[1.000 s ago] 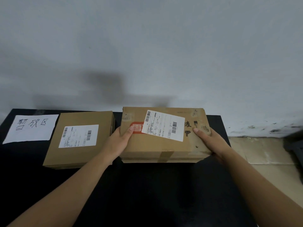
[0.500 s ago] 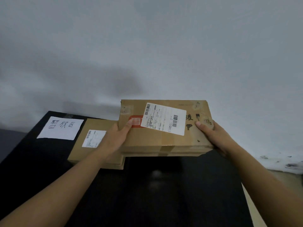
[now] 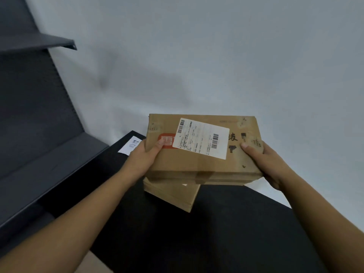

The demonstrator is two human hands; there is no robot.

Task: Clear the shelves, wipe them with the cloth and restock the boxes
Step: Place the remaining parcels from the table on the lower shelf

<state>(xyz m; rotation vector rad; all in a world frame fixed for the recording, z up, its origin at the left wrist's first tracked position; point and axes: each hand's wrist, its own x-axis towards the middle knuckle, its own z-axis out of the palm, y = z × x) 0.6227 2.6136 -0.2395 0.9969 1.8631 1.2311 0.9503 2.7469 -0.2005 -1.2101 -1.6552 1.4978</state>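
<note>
Both hands (image 3: 144, 157) grip box (image 3: 199, 164) beside shelf (image 3: 49, 154).

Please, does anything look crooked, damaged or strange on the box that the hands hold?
The white shipping label on the brown cardboard box sits crooked, tilted against the box edges, and covers part of the red printed logo. Its top corners show worn patches. Nothing else stands out.

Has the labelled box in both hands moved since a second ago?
Yes. The labelled box sat beside the second box on the black table. Now the left hand and right hand hold it lifted, up and leftward, overlapping that box.
</note>
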